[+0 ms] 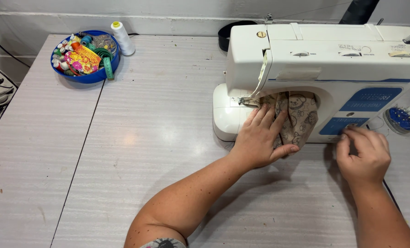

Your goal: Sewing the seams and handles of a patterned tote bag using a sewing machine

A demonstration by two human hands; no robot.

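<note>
Grey worktop: at the white sewing machine, left hand presses the tan fabric flat, fingers spread; right hand fingers pinch its front control. Stitching underway; feed steadily next.

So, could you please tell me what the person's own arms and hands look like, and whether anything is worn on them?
Both forearms are bare, with no sleeves, gloves, watch or rings in sight. The left hand and right hand are uncovered. At the bottom edge, a grey and dark patterned patch shows on the left upper arm; whether it is cloth or a marking cannot be told.
</note>
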